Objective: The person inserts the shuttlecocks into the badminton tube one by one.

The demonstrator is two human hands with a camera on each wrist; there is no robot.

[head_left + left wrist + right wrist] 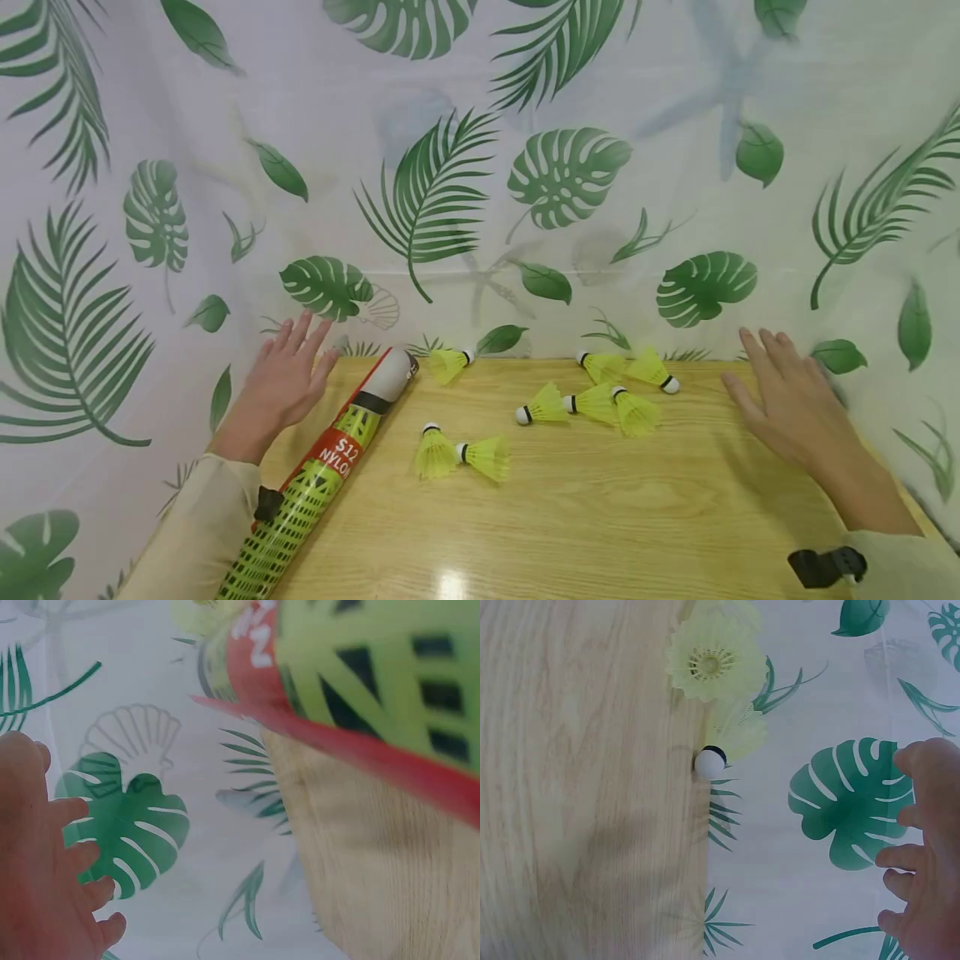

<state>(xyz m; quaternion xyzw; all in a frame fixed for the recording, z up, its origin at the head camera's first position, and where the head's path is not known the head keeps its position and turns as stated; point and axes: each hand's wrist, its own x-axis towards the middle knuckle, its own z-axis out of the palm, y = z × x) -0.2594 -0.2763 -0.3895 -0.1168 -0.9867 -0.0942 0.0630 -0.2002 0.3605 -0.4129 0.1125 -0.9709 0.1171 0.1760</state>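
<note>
In the head view, the bare left hand [287, 385], in a cream fabric sleeve [197, 527], sits around eight o'clock, straight fingers [318, 336] toward one; the bare right hand [791, 404], between three and four, extends its fingers toward eleven.

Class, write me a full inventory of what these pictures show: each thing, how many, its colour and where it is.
Shuttlecocks: 8, yellow with white tips, on the table, one at the back edge, two nearer the front, five right of centre
Tube: 1, yellow-green, black, red and white, slanting along the table's left
Table: 1, pale wood, under the shuttlecocks
Cloth: at least 1, white with green leaves, behind and beside the table
Wrist devices: 2, black, one per wrist
Sleeves: 2, beige
Left grip: 1, bare, beside the tube
Right grip: 1, bare, at the table's right
</note>
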